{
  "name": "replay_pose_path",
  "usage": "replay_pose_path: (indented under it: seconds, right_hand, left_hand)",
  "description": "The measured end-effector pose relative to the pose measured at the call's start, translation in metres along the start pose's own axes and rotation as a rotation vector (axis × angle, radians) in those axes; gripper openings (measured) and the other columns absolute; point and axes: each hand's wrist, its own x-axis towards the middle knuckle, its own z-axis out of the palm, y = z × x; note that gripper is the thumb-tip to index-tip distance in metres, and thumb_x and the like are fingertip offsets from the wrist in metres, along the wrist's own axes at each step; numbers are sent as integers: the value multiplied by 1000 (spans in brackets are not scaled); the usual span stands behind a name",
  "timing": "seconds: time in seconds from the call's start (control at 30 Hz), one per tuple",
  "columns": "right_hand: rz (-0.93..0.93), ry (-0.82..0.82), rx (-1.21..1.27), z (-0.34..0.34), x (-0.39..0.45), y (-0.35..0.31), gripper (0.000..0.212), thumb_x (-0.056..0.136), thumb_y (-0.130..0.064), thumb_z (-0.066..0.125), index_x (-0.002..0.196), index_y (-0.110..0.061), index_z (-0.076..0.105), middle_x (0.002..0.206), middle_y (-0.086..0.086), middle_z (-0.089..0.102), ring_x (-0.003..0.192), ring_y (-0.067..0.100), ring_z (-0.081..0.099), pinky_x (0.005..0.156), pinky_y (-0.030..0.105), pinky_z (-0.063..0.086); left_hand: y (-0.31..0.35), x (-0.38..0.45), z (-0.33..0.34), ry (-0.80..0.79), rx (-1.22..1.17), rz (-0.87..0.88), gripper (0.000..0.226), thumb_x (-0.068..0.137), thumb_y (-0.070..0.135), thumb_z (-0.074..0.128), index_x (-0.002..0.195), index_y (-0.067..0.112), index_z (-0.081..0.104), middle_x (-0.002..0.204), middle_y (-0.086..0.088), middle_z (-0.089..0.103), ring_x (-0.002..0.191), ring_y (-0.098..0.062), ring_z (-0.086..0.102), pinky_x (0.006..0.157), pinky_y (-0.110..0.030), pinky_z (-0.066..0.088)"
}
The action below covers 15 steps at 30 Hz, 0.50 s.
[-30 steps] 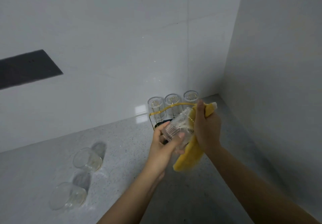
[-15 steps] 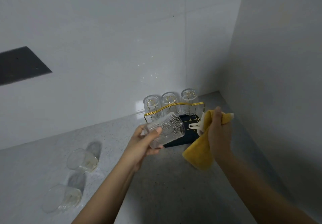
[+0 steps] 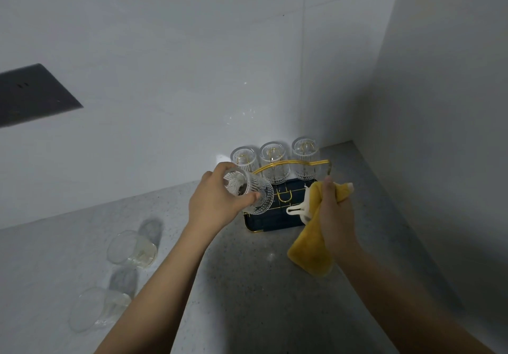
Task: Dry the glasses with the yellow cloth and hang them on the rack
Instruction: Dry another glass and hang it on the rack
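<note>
My left hand [image 3: 217, 202] grips a ribbed clear glass [image 3: 254, 192], tilted mouth-down over the front left of the rack [image 3: 277, 220], a dark tray with gold wire pegs and a gold handle. Three ribbed glasses [image 3: 275, 165] stand upside down on the rack's back row. A bare gold peg [image 3: 284, 197] shows just right of the held glass. My right hand [image 3: 334, 208] clutches the yellow cloth [image 3: 310, 254], which hangs down at the rack's right front corner. Two smooth clear glasses [image 3: 132, 249] [image 3: 96, 308] lie on their sides on the counter at the left.
The grey speckled counter [image 3: 233, 285] ends in a corner of pale walls behind and right of the rack. A dark rectangular panel [image 3: 33, 95] is set in the back wall at the far left.
My hands have separated: the cloth came out of the glass and off to the right, while my left hand carried the glass up and back and turned it mouth-down over the rack.
</note>
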Motion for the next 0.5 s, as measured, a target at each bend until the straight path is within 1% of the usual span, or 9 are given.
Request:
replay_pose_path:
  seconds: [0.07, 0.1, 0.2, 0.27, 0.33, 0.43, 0.5]
  right_hand:
    - [2, -7, -5, 2, -2, -1, 35, 96, -44, 35, 94, -13, 52, 74, -2, 54, 65, 5, 51, 43, 13, 39]
    - [5, -9, -6, 3, -3, -2, 33, 96, -44, 34, 94, -14, 51, 74, -4, 53, 65, 5, 50, 42, 12, 38]
    - [19, -24, 7, 6, -4, -3, 34, 96, -43, 35, 97, -13, 50, 78, -1, 53, 66, 7, 50, 32, 5, 34]
    - [35, -26, 1, 8, -5, -2, 37, 95, -44, 36, 101, -11, 51, 83, 2, 55, 67, 8, 51, 32, 5, 35]
    - [42, -33, -23, 11, -4, -1, 44, 95, -46, 36, 108, -8, 53, 90, 5, 57, 69, 8, 52, 39, 12, 41]
    - [52, -42, -34, 14, -4, 1, 47, 94, -48, 36, 114, -10, 53, 94, 4, 56, 72, 9, 51, 56, 21, 38]
    - [66, -57, -32, 16, -4, 1, 44, 94, -49, 36, 114, -13, 52, 95, 2, 55, 75, 11, 50, 57, 22, 36]
  left_hand:
    - [4, 1, 0, 3, 91, 25, 70, 65, 53, 79, 125, 34, 49, 114, 4, 52, 95, -12, 56, 74, -28, 41]
    - [5, 1, 1, 4, 139, 37, 71, 66, 55, 78, 128, 35, 49, 115, 4, 52, 95, -13, 58, 72, -27, 41]
    - [7, 4, 5, -3, 281, 56, 72, 69, 56, 75, 132, 36, 46, 118, 3, 53, 94, -15, 61, 69, -26, 40]
    - [6, 7, 9, -23, 340, 58, 72, 69, 55, 74, 133, 37, 46, 117, 1, 53, 92, -18, 62, 69, -26, 40]
    - [4, 9, 15, -46, 374, 60, 73, 70, 55, 74, 134, 37, 45, 118, 0, 53, 95, -20, 62, 70, -27, 42]
    - [0, 13, 28, -67, 400, 52, 76, 71, 53, 74, 137, 34, 41, 121, -2, 53, 101, -22, 62, 74, -29, 43]
    - [-3, 15, 36, -70, 413, 40, 78, 71, 53, 74, 137, 30, 39, 123, -2, 53, 102, -22, 62, 73, -28, 43]
